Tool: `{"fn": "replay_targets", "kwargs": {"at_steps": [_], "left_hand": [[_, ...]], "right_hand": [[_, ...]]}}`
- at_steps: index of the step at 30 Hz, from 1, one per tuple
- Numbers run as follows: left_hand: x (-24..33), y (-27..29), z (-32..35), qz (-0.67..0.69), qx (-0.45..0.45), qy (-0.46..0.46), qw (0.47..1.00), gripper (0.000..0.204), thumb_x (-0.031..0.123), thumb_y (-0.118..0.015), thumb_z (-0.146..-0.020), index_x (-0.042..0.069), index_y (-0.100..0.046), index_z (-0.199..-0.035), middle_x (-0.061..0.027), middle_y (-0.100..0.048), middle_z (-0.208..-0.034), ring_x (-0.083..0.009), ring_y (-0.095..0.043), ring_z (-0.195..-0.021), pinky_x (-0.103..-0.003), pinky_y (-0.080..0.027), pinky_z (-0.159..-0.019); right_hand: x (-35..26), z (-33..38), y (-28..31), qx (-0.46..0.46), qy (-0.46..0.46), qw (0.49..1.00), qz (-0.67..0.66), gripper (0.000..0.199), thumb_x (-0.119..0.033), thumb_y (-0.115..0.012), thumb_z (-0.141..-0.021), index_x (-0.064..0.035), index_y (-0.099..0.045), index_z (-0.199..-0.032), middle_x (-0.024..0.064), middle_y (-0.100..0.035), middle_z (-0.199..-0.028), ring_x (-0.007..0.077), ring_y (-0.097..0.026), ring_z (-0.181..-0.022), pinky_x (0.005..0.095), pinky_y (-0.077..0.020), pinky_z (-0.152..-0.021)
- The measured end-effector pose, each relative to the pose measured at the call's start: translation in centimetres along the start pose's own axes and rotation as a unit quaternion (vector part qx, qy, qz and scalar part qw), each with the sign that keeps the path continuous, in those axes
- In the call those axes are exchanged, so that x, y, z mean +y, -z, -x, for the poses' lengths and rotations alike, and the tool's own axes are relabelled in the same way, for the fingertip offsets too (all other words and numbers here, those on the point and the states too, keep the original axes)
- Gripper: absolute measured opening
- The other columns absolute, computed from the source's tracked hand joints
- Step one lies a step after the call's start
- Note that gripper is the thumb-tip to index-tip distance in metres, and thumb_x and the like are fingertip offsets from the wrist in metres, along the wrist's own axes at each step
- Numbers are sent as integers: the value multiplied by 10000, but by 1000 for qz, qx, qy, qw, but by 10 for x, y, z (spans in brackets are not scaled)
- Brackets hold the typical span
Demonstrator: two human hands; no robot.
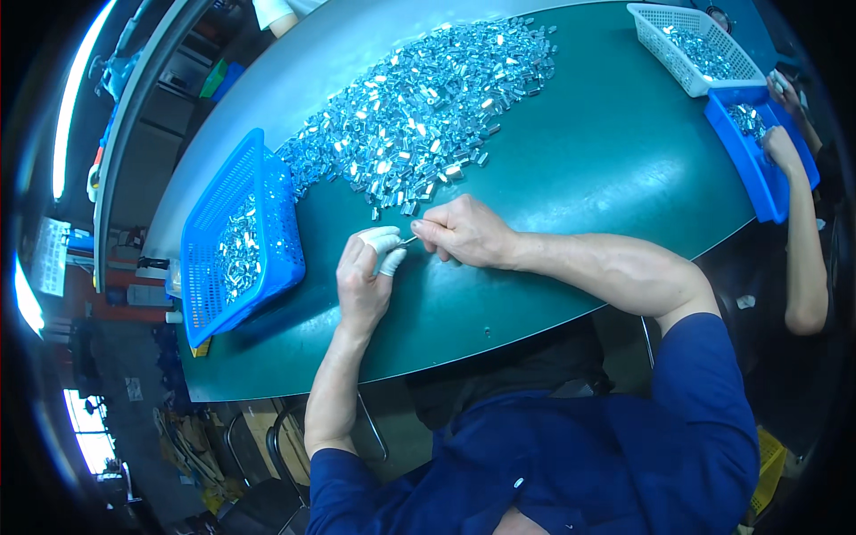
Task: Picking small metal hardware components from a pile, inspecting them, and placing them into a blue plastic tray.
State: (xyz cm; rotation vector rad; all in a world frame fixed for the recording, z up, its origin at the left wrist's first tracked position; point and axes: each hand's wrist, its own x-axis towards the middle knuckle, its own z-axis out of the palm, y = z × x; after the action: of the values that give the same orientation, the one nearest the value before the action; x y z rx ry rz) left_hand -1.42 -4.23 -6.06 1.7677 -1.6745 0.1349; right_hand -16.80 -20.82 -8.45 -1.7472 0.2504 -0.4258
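Observation:
My left hand [361, 276], with white covers on some fingertips, is closed in a pinch near the table's front edge. Facing it, my right hand [468, 234] is also closed, thumb against fingers. A thin metal piece [408, 241] shows between the two sets of fingertips; most of it is hidden, so its exact kind is unclear. Just beyond my hands spreads a large pile of small shiny metal parts [428, 111], short and tube-like. A blue perforated basket [290, 254] stands left of my left hand, with more such parts inside.
The green table [597, 169] has a curved front edge close to my body. At the far right are a white basket [691, 78] and a blue tray [769, 198], both holding metal parts. A co-worker's hand [782, 147] reaches to the tray. Another person's arm [283, 22] shows at the far edge.

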Motion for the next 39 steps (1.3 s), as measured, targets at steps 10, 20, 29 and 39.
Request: {"fn": "replay_targets", "kwargs": {"at_steps": [10,20,29,39], "left_hand": [[-30,146,-31,-447,161,14,880,231,86,-762,-917,28,-718,-1136,-165,-726,-1141,-366,-672,-1052,-458,-515,-957],[-46,14,-27,-183,-84,-3,979,341,30,-745,-889,95,-723,-1222,-153,-707,-1128,-345,-677,-1099,-412,-550,-918],[-42,8,-14,-169,-71,61,981,237,39,-789,-854,42,-734,-1085,-137,-682,-1032,-331,-679,-942,-407,-544,-831],[-21,-6,-1,27,-32,85,996,201,-42,-767,-868,-15,-718,-1061,-113,-717,-1029,-223,-708,-920,-324,-557,-825]], "right_hand": [[11,-10,16,142,-24,985,-98,459,-326,-538,-1046,-8,-676,-746,84,-676,-630,168,-650,-599,355,-496,-613],[14,-8,6,89,-1,991,-98,436,-345,-565,-1081,-21,-684,-814,33,-662,-649,93,-591,-583,287,-471,-549],[17,-6,11,79,-5,996,-42,384,-315,-602,-1053,-22,-693,-824,54,-687,-670,116,-622,-601,322,-476,-569],[21,-4,1,82,71,987,117,315,-304,-655,-999,-24,-710,-866,129,-707,-731,291,-691,-677,420,-514,-647]]}}
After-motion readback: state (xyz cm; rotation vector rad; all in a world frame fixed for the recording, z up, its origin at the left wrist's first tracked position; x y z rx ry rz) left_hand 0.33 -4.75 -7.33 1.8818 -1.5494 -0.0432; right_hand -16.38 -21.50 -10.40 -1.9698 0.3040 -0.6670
